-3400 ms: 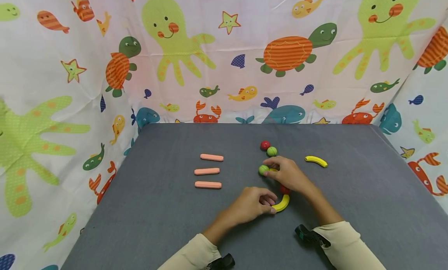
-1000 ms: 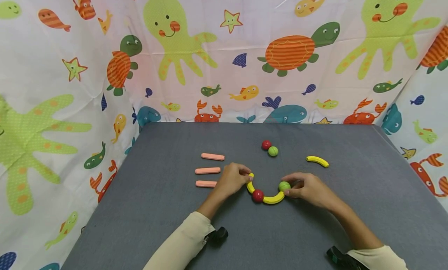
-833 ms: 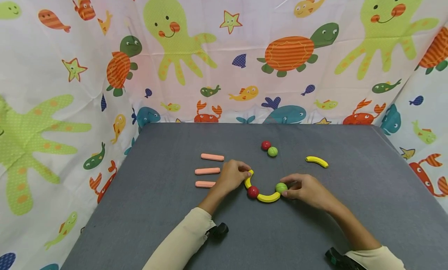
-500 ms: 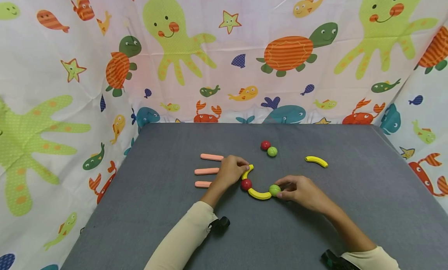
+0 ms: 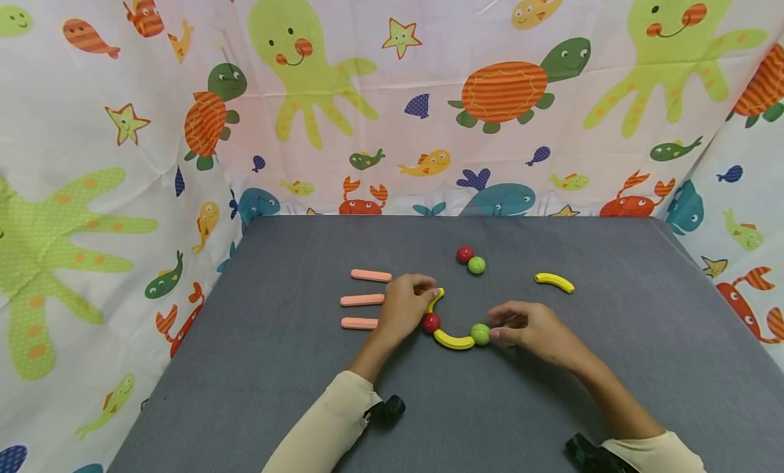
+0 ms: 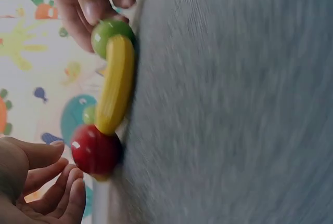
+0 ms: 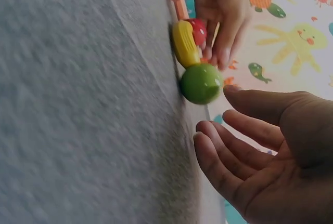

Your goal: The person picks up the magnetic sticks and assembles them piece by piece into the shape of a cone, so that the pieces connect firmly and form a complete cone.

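Note:
On the grey cloth a curved row runs from a toy banana (image 5: 437,298) through a red ball (image 5: 431,322) and a second toy banana (image 5: 453,341) to a green ball (image 5: 480,334) with fine grooves. My left hand (image 5: 404,303) is beside the upper banana and red ball, its fingers loosely bent and partly hiding that banana. In the left wrist view, no object shows between the left thumb (image 6: 44,154) and fingers. My right hand (image 5: 535,330) is just right of the green ball, fingers spread. The right wrist view shows a gap between the right fingers (image 7: 223,156) and the green ball.
Three pink sticks (image 5: 363,300) lie left of my left hand, the nearest partly covered by it. Farther back, another red ball (image 5: 465,254) touches another green ball (image 5: 476,265). A separate toy banana (image 5: 554,282) lies at right. A patterned curtain (image 5: 392,119) stands behind.
The row of bananas and balls slid left between both hands, then stopped. My right hand has let go of the green ball and drawn slightly right; my left hand's fingers have loosened beside the upper banana.

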`<state>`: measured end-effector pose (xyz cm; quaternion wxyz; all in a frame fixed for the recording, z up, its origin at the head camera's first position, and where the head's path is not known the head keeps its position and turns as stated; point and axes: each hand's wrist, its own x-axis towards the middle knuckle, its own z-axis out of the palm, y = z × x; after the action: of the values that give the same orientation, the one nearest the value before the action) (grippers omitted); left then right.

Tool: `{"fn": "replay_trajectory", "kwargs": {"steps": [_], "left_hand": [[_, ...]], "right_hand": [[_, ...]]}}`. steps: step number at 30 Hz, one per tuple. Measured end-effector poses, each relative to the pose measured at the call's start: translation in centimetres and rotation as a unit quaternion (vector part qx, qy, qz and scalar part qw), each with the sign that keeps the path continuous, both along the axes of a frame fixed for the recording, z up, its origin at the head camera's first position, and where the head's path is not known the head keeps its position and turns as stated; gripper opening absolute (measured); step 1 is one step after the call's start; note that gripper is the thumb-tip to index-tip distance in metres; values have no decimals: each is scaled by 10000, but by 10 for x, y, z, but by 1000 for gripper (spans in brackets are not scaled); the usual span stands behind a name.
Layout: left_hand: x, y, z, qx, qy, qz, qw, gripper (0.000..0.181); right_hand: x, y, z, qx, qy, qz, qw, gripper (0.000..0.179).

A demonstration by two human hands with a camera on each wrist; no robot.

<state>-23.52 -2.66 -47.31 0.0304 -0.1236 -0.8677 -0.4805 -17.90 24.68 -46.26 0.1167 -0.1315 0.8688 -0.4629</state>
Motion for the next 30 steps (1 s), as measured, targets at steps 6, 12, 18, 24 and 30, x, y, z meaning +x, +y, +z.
{"fn": "replay_trajectory", "kwargs": {"steps": [6, 12, 18, 24, 30], "left_hand": [[24, 4, 7, 141, 158, -497, 9985, 27], [46, 13, 13, 148, -226, -1068, 9939, 31], [57, 26, 11, 237, -409, -1234, 9912, 34], [61, 34, 7, 285, -446, -1309, 9900, 32], [60, 36, 4, 158, -316, -1336, 9904, 31]], "right_hand": [[-6, 12, 8, 221, 355, -248, 9988, 40], [-14, 19, 13, 375, 963, -717, 9921, 40], [-20, 32, 18, 437, 1357, -1181, 9827, 40], [-27, 47, 19, 311, 1558, -1515, 9756, 38], [-35, 61, 19, 472, 1554, -1700, 9720, 40]]}}
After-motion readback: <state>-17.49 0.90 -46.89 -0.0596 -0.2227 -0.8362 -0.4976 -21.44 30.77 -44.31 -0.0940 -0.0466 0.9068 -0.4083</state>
